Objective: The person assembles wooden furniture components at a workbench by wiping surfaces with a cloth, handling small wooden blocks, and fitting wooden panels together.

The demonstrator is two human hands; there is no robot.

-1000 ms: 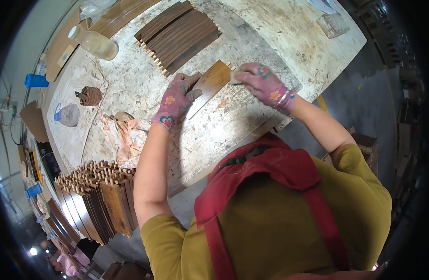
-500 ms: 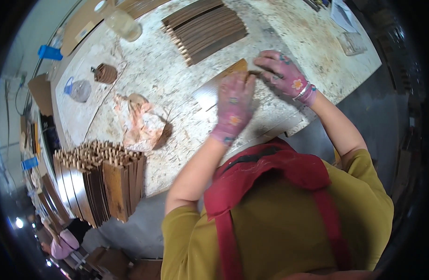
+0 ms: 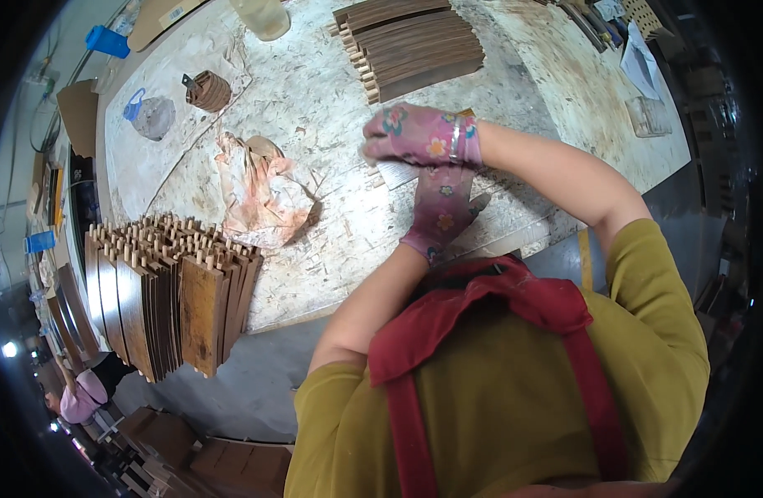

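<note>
A brown wooden board (image 3: 396, 173) with a glossy face lies on the worktable under my hands, which cover most of it. My left hand (image 3: 444, 207), in a pink flowered glove, rests over the board with its thumb stretched out to the right. Its other fingers are hidden beneath my right hand. My right hand (image 3: 419, 135), gloved alike, crosses above the left, palm down. Its fingers are curled and slightly blurred at the board's left end; what they hold, if anything, is hidden.
Beyond my hands lies a row of dark slats (image 3: 423, 51) with pegged ends. Boards with upright dowels (image 3: 174, 286) stand packed at the table's near left. Crumpled stained paper (image 3: 265, 207), a clear jug (image 3: 153, 119) and a brown coil (image 3: 208, 91) occupy the left side.
My right hand has swept left from the board's right end and now crosses over my left hand. My left hand has shifted slightly right and nearer. The whole view has shifted a little.
</note>
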